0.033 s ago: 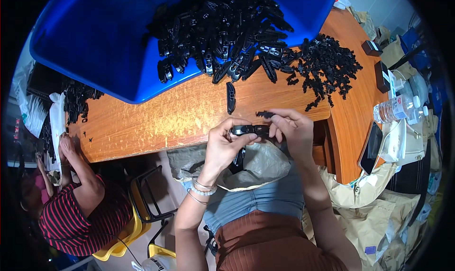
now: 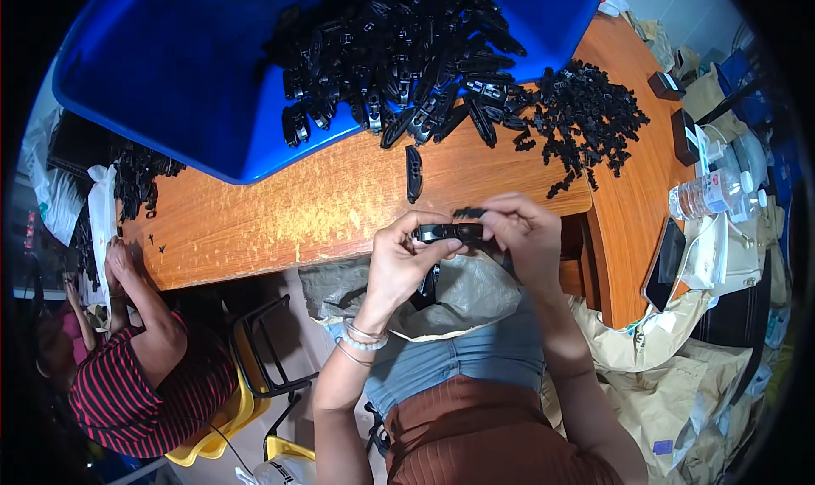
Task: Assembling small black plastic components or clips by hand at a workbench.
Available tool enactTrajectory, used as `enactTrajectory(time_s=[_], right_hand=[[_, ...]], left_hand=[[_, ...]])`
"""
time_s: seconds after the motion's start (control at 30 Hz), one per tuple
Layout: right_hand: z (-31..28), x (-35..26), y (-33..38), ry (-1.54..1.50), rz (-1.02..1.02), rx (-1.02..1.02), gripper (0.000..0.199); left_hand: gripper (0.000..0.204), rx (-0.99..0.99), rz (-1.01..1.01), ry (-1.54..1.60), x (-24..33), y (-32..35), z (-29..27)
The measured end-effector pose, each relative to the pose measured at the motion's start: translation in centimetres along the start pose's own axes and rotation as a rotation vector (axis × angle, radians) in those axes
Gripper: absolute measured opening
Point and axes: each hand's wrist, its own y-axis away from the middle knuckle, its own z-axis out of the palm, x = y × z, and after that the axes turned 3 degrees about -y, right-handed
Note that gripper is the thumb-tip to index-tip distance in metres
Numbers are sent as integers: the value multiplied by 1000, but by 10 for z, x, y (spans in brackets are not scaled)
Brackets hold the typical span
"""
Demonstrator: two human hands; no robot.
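My left hand (image 2: 401, 254), with bracelets at the wrist, grips a long glossy black plastic part (image 2: 448, 231) between thumb and fingers, held level above my lap. My right hand (image 2: 528, 237) pinches a small jagged black piece (image 2: 469, 213) just above the right end of that part; whether the two touch I cannot tell. Below my hands an open grey-white bag (image 2: 484, 298) lies across my lap, with a dark piece showing inside. A single similar black part (image 2: 413, 174) lies on the table in front of me.
A blue bin (image 2: 204, 137) lies tipped toward me, spilling many black parts (image 2: 399, 61). Small jagged pieces (image 2: 590, 116) are heaped on the wooden table (image 2: 255, 230). At right are a bottle (image 2: 703, 195) and a phone (image 2: 665, 269); at left another person (image 2: 153, 383) sits working.
My right hand's fingers have shifted slightly, bringing the small jagged piece a little lower and left, over the glossy part. My left hand holds still.
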Motion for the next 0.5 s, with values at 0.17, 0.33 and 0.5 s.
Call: enactTrajectory(time_s=[0.17, 0.33, 0.5], right_hand=[[8, -8, 4, 369, -140, -67, 11], [4, -6, 5, 619, -531, -119, 16], [3, 3, 14, 468, -73, -134, 23]], left_hand=[[21, -7, -18, 50, 7, 8, -1], [19, 22, -3, 81, 9, 10, 2], [18, 43, 26, -140, 0, 15, -1]])
